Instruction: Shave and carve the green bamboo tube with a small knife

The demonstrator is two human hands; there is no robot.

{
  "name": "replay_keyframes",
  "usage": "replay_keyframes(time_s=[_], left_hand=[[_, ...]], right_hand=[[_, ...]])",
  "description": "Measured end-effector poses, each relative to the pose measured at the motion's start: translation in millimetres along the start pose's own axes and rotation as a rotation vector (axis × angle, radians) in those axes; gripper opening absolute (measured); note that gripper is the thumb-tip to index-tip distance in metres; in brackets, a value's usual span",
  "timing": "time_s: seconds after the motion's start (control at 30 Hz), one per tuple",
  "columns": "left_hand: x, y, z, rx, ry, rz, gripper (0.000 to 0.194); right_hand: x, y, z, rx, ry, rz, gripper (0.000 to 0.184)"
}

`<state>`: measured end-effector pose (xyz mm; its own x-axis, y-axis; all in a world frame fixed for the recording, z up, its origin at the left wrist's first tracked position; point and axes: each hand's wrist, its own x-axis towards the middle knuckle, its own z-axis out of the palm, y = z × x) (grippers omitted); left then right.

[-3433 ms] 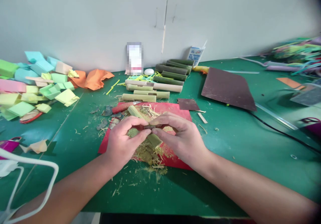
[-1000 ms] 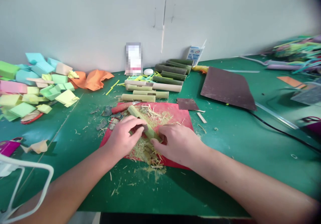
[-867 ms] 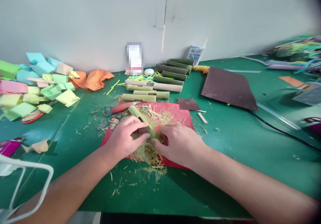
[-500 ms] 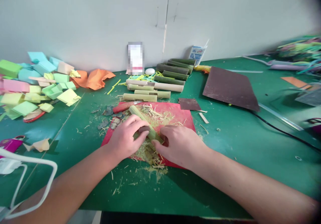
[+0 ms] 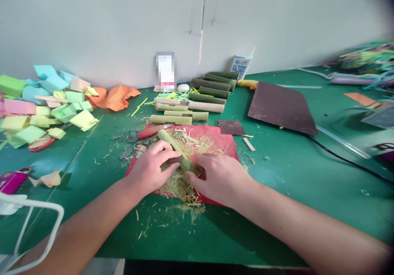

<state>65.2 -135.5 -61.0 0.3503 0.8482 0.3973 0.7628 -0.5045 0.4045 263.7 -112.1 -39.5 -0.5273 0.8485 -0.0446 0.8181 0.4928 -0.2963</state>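
Bamboo tube (image 5: pixel 186 161): lying over red sheet (image 5: pixel 226 141), slanting lengthwise from far left to near right, being gripped at near end by right hand (image 5: pixel 220 178) and, about mid-length, apparently meeting dark piece (image 5: pixel 175 159) being pinched on left side by fingers of left hand (image 5: pixel 150 166).

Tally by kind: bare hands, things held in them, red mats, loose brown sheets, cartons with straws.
Left hand, right hand: 2
Held dark pad, bamboo tube: 2
Red mat: 1
Large brown sheet, small brown sheet: 2
Carton: 1
Total: 8
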Motion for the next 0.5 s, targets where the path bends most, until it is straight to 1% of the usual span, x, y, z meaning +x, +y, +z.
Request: replay_keyframes(time_s=[0.17,0.23,0.3,0.4,0.5], left_hand=[[2.7,1.8,0.7,0.053,0.048,0.11,0.019],[4.7,3.1,1.3,0.108,0.029,0.159,0.02],[6.2,3.5,1.4,0.136,0.001,0.177,0.02],[6.7,2.0,-0.3,0.097,-0.032,0.162,0.021],[6.7,-1.4,-3.1,0.064,-0.05,0.194,0.023]], right_hand=[[-0.7,0.1,0.9,0.003,0.012,-0.014,0.029],[-1.1,0.7,1.9,-0.001,0.028,-0.018,0.029],[-1.3,1.3,2.4,-0.002,0.035,-0.019,0.029],[-1.4,1.2,1.7,0.002,0.022,-0.015,0.028],[-1.5,0.0,0.2,-0.006,0.008,-0.012,0.028]])
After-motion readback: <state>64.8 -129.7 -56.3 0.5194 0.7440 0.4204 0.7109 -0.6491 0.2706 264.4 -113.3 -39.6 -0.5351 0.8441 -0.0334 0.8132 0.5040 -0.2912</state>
